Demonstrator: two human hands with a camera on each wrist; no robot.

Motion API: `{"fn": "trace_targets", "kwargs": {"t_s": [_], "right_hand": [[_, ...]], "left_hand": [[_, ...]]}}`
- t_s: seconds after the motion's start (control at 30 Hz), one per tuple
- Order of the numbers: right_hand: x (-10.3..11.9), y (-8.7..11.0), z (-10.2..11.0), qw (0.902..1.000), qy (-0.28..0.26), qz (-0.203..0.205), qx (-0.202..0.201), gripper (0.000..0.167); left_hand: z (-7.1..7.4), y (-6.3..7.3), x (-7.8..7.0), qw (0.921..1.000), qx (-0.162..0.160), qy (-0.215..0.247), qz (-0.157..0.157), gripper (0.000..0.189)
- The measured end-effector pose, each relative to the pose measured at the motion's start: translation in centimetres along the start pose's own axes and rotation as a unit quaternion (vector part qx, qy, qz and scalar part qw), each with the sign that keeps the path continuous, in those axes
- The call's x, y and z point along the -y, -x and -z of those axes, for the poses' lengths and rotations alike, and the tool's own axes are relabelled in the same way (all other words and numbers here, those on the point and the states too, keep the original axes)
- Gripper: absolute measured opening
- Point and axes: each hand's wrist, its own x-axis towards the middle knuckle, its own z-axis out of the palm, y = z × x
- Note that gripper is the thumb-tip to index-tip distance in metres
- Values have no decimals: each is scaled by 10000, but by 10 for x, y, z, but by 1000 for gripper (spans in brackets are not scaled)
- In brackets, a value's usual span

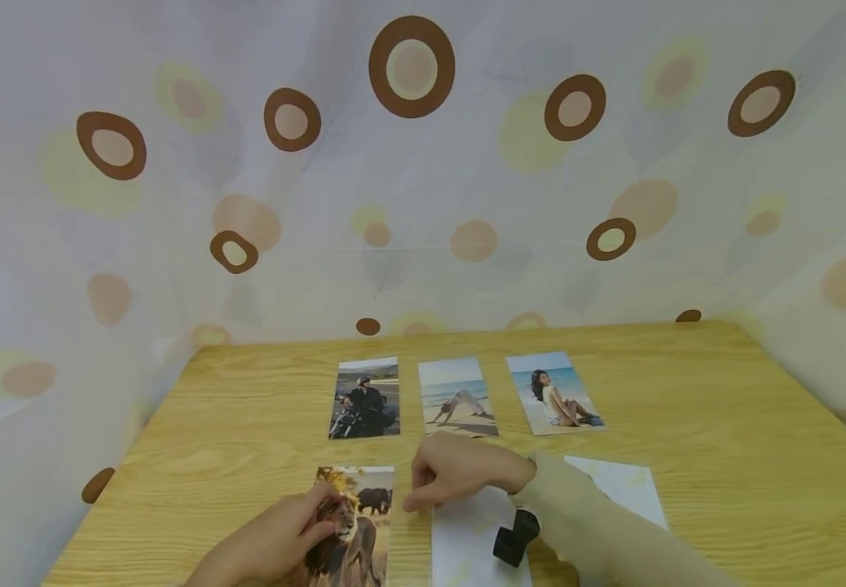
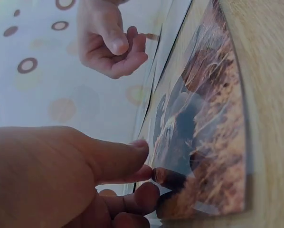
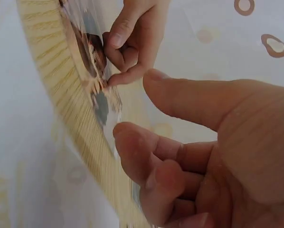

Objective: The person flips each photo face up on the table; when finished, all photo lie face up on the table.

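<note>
A photo of a lion and an elephant [image 1: 367, 546] lies on the wooden table in the near row. My left hand [image 1: 276, 530] rests on its left side, fingers loosely bent and fingertips touching the picture, as the left wrist view also shows at the photo's edge [image 2: 218, 142]. To the right, my right hand [image 1: 460, 469] hovers over the far edge of a white glossy card [image 1: 470, 542]. Its fingers [image 3: 132, 147] are loosely curled, with a gap to the thumb and nothing between them. The right forearm hides part of a second white card [image 1: 624, 485].
Three photos lie in a far row: a motorcycle rider [image 1: 364, 399], a person bending on a beach [image 1: 456, 395] and a seated person by the sea [image 1: 555, 391]. A patterned curtain [image 1: 423, 179] surrounds the wooden table [image 1: 247, 408]. A black device [image 1: 514, 538] sits at the right sleeve.
</note>
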Motion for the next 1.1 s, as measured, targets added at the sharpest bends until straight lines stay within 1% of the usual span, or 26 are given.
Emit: {"fn": "trace_targets", "kwargs": {"t_s": [0.13,0.23,0.3,0.43,0.53,0.63,0.77,0.83,0.93,1.1], "right_hand": [[-10,15,3,9997,62,-37,-231,16],[-17,25,5,9991,78,-116,-392,13],[-21,30,5,9987,89,-158,-467,12],[-28,40,0,9976,-46,-306,-625,13],[-32,49,-2,9958,-161,-390,-811,12],[-35,57,-1,9927,-99,-526,-1081,12],[-38,67,2,9869,171,-706,-1437,19],[-40,70,4,9845,357,-774,-1533,23],[-42,74,4,9825,565,-914,-1522,30],[-37,80,0,9800,536,-1121,-1554,41]], "left_hand": [[-2,-2,-3,9998,-152,80,29,29],[-5,-4,-8,9994,-355,61,14,29],[-7,-5,-12,9988,-480,-26,-41,28],[-14,-7,-19,9974,-651,-292,-41,26],[-20,-10,-25,9958,-792,-424,-159,24],[-24,-13,-29,9931,-987,-523,-364,20],[-30,-20,-37,9870,-1269,-796,-576,17],[-33,-25,-41,9833,-1405,-958,-654,17],[-40,-34,-48,9790,-1523,-1170,-684,20],[-48,-45,-56,9741,-1561,-1483,-689,25]]}}
